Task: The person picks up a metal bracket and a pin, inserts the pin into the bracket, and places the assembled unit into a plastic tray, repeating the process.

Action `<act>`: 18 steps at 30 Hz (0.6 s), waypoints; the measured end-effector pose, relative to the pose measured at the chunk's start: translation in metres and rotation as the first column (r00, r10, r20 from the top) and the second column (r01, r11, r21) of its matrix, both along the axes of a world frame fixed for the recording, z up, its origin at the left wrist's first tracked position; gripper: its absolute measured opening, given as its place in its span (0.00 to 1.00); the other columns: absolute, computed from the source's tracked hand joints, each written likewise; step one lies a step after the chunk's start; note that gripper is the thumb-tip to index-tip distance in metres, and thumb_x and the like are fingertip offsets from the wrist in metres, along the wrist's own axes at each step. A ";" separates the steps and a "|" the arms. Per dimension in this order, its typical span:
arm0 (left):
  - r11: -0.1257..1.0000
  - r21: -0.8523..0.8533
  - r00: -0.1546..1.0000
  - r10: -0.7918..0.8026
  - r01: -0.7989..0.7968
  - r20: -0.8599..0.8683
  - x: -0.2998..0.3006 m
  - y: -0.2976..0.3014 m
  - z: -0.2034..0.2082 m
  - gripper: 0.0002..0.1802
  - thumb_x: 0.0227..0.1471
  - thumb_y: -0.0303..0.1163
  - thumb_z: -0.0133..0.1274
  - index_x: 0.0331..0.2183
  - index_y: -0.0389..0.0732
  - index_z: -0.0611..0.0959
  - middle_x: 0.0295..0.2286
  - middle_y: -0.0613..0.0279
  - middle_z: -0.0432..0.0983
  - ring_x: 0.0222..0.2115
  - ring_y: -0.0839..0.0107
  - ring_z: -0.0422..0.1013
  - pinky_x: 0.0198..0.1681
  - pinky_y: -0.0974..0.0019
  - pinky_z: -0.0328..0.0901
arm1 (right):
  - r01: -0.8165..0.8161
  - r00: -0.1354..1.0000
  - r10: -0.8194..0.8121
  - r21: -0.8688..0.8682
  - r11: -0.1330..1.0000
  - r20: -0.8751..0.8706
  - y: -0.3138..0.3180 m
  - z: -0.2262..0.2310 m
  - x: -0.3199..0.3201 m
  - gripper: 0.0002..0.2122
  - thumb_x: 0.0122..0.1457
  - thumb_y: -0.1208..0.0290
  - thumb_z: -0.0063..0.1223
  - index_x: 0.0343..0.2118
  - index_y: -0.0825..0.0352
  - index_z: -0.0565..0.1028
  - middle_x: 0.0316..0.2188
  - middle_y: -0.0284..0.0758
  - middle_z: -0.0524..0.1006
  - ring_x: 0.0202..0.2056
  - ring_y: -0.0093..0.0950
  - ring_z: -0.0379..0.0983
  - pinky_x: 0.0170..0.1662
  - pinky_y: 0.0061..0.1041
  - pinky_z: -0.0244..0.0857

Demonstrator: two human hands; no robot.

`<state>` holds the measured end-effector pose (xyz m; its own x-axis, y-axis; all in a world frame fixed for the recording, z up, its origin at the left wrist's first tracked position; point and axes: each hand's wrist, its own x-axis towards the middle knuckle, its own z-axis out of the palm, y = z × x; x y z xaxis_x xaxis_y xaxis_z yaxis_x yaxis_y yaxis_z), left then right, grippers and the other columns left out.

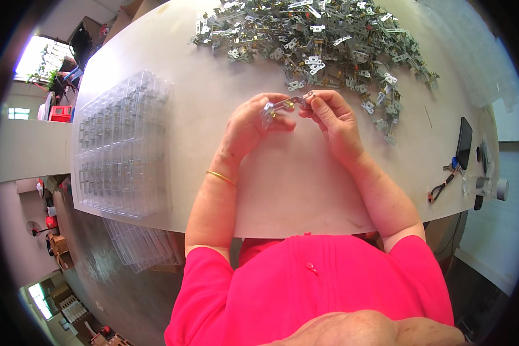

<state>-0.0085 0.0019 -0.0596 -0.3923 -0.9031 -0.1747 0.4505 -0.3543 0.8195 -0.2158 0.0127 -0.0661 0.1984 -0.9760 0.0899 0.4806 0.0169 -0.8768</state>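
My left hand (247,122) and my right hand (335,122) meet over the middle of the table, in front of a big heap of small metal brackets (305,40). A metal bracket with brass-coloured bits (287,104) spans the gap between them. The fingers of my left hand are curled round its left end, where more metal shows, blurred. Thumb and forefinger of my right hand pinch its other end. Part of the bracket is hidden behind the fingertips.
Clear plastic trays (121,144) filled with rows of metal parts stand at the table's left. More clear trays (141,242) sit lower, beside the table edge. On the right lie a black phone (463,143), keys with a strap (442,185) and a clear bottle (478,185).
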 end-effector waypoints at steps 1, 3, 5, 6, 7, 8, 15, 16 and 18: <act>0.992 -0.110 0.996 -0.068 0.062 -0.053 0.008 -0.003 -0.007 0.26 0.63 0.35 0.42 0.55 0.26 0.68 0.50 0.43 0.73 0.48 0.56 0.74 0.56 0.52 0.66 | -0.007 0.993 -0.006 0.108 0.994 0.122 -0.001 0.001 0.000 0.05 0.67 0.73 0.49 0.41 0.66 0.75 0.39 0.31 0.77 0.41 0.21 0.74 0.49 0.25 0.71; 0.979 -0.204 1.000 -0.013 0.009 -0.016 -0.005 0.002 0.005 0.25 0.61 0.32 0.45 0.56 0.28 0.69 0.53 0.44 0.70 0.51 0.57 0.71 0.58 0.52 0.65 | -0.003 0.987 -0.017 0.120 0.993 0.161 -0.004 -0.004 -0.004 0.05 0.67 0.72 0.48 0.41 0.66 0.75 0.39 0.31 0.77 0.42 0.21 0.74 0.50 0.26 0.72; 0.955 -0.294 1.000 0.029 -0.026 0.004 -0.009 0.006 0.009 0.25 0.60 0.27 0.50 0.58 0.34 0.70 0.57 0.48 0.66 0.57 0.61 0.65 0.62 0.53 0.60 | -0.004 0.979 -0.023 0.132 0.991 0.201 -0.005 -0.007 -0.005 0.06 0.67 0.71 0.48 0.41 0.66 0.75 0.39 0.30 0.77 0.42 0.21 0.74 0.50 0.27 0.72; 0.955 -0.295 1.000 0.030 -0.027 0.004 -0.008 0.006 0.006 0.25 0.60 0.27 0.50 0.58 0.34 0.70 0.57 0.48 0.66 0.57 0.61 0.65 0.62 0.53 0.60 | -0.028 0.980 0.000 0.139 0.990 0.201 -0.005 -0.008 -0.005 0.06 0.67 0.71 0.49 0.41 0.66 0.75 0.39 0.30 0.77 0.42 0.21 0.74 0.50 0.27 0.72; 0.952 -0.306 0.999 0.036 -0.026 0.028 -0.007 0.005 0.001 0.22 0.62 0.30 0.49 0.56 0.35 0.71 0.56 0.49 0.67 0.57 0.62 0.65 0.61 0.54 0.61 | -0.053 0.979 0.022 0.147 0.988 0.202 -0.005 -0.009 -0.004 0.06 0.67 0.71 0.49 0.41 0.66 0.75 0.39 0.30 0.77 0.42 0.21 0.74 0.51 0.27 0.72; 0.948 -0.317 0.998 0.043 -0.025 0.051 -0.007 0.004 0.000 0.21 0.64 0.33 0.47 0.55 0.35 0.73 0.56 0.50 0.68 0.56 0.63 0.66 0.60 0.54 0.62 | -0.053 0.979 0.022 0.147 0.988 0.202 -0.005 -0.009 -0.003 0.06 0.67 0.71 0.49 0.41 0.66 0.75 0.39 0.30 0.77 0.42 0.21 0.74 0.51 0.27 0.72; 0.956 -0.270 0.987 0.143 -0.116 0.080 -0.002 0.001 -0.004 0.13 0.65 0.37 0.47 0.41 0.37 0.79 0.37 0.59 0.78 0.41 0.66 0.76 0.49 0.62 0.70 | 0.048 0.991 -0.045 0.019 0.999 -0.129 0.002 -0.002 0.002 0.07 0.65 0.69 0.53 0.42 0.65 0.76 0.30 0.26 0.76 0.31 0.15 0.71 0.36 0.17 0.69; 0.972 -0.221 0.984 0.108 -0.074 0.142 0.000 0.002 -0.002 0.13 0.65 0.38 0.47 0.38 0.38 0.79 0.31 0.62 0.77 0.34 0.69 0.76 0.41 0.66 0.70 | -0.020 0.984 0.025 0.029 0.999 -0.178 0.004 0.000 -0.001 0.07 0.65 0.69 0.54 0.42 0.64 0.76 0.26 0.24 0.75 0.27 0.13 0.69 0.30 0.14 0.65; 0.986 -0.167 0.978 0.064 -0.031 0.200 -0.002 0.004 0.002 0.13 0.65 0.38 0.47 0.35 0.39 0.78 0.26 0.64 0.75 0.26 0.72 0.76 0.34 0.70 0.71 | -0.004 0.969 0.002 -0.006 1.000 -0.247 0.008 0.003 0.003 0.07 0.65 0.69 0.54 0.42 0.63 0.77 0.24 0.23 0.73 0.24 0.12 0.66 0.27 0.14 0.61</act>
<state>-0.0104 0.0059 -0.0580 -0.3194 -0.9427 -0.0967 0.2808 -0.1916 0.9404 -0.2127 0.0208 -0.0627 0.2181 -0.9749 0.0442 0.2492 0.0118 -0.9684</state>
